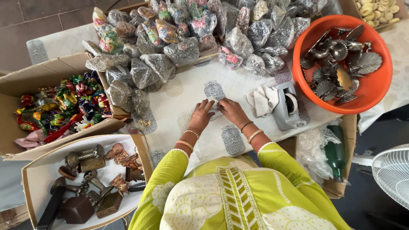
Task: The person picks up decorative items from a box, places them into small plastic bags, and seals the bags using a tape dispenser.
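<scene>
Seemingly both hands — left hand (201,116), right hand (232,111) — press a clear packet (216,110).

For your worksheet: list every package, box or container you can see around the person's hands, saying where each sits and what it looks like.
Small clear-wrapped item: under both hands, centre of table.
Heap of plastic-wrapped bundles: top centre, silvery and multicoloured.
Orange tub: upper right, round, holding dark metal pieces.
Cardboard box: left, open, with colourful figurines.
Second cardboard box: lower left, with brown metal pieces.
Grey tape dispenser: right of hands.
</scene>
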